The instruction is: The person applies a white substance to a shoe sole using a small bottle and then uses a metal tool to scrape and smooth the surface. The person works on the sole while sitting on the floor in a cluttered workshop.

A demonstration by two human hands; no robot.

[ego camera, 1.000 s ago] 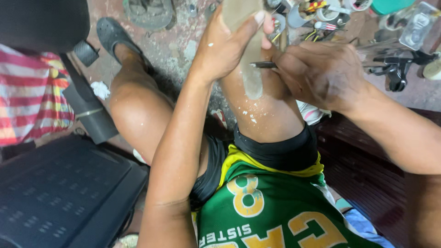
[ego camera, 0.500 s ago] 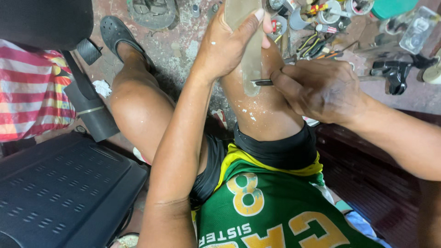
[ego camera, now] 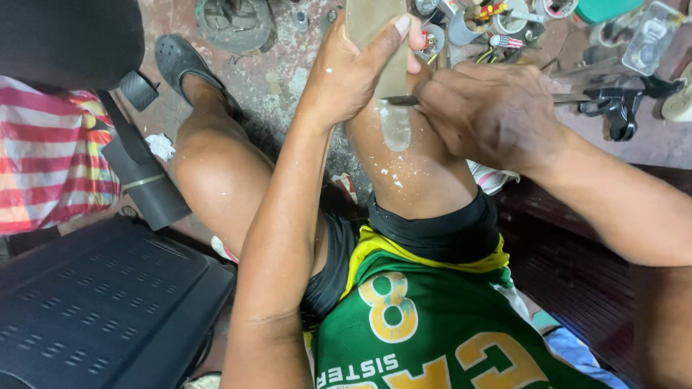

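The sole [ego camera: 389,86] in the left hand [ego camera: 353,72] looks like translucent rubber, matt and scuffed. The right hand [ego camera: 490,112] grips a thin blade [ego camera: 400,100], probably bare metal. The floor [ego camera: 288,79] is rough, stained concrete; the jersey [ego camera: 432,324] is shiny synthetic cloth.

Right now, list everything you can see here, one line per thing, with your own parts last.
Sole-shaped piece: one, tan, propped on the right knee, held by the left hand.
Blade: one, thin, metal, tip against the sole-shaped piece.
Pale shavings: many, white, scattered over the knee.
Shoe: one, dark, on the foot at top left.
Tools and small parts: many, mixed colours, on the ground at the top.
Striped cloth: one, red and white, left.
Plastic case: one, black, lower left.
Shorts: one pair, green with yellow trim.
Left hand: grips the sole-shaped piece.
Right hand: holds the blade.
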